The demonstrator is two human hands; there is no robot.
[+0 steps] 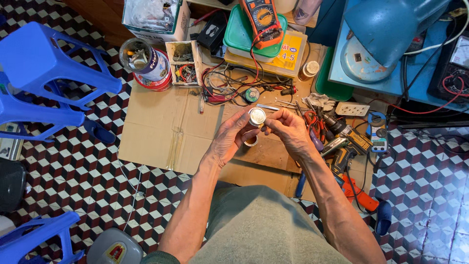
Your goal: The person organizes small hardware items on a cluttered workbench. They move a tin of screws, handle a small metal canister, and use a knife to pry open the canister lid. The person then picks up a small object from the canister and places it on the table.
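Holding a small round silver metal canister (257, 116) above the flattened brown cardboard sheet (161, 127), the left hand (229, 139) grips its body while the right hand (288, 131) pinches its rim, apparently mid-inspection, next needing a firm twist.

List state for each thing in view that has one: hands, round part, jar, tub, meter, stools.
left hand: gripping the small round silver part
right hand: fingertips pinching that part's edge
clear jar: open, lying tilted
green-lidded tub: shut
orange multimeter: lying on the tub, leads attached
blue stools: tipped over
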